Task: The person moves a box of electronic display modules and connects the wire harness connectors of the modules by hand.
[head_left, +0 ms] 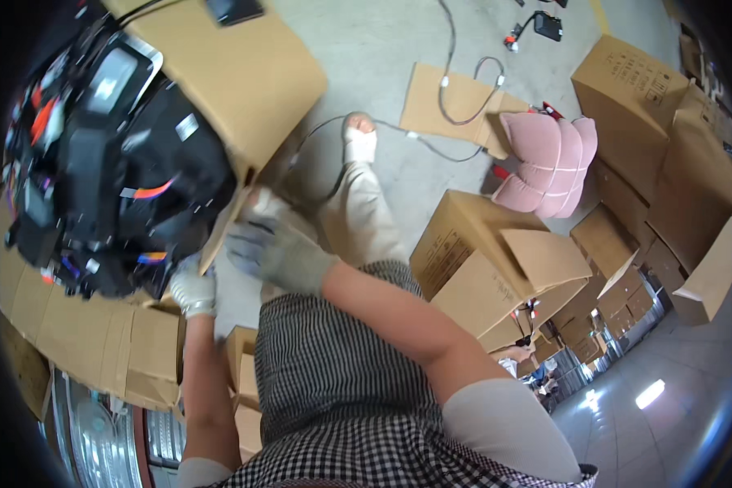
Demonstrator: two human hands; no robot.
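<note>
Nearest, the left hand (pixel 193 286), in a light work glove, is closed around the lower edge of a large cardboard box (pixel 236 73), where a black machine with coloured wires (pixel 114 175) shows inside it. Just beside it, the right hand (pixel 278 254), in a grey glove, lies with fingers curled over the box's open flap (pixel 224 228), gripping the cardboard at its corner. The box is tipped up over the person's lap, its mouth turned toward the left. The step in hand looks like freeing the machine from its carton; the next move probably needs both grips firm while the cardboard slides clear of the wiring. Farther out on the grey floor (pixel 382 49) stand a pink cushioned stool (pixel 549 159) and stacked brown cartons (pixel 496 260).
</note>
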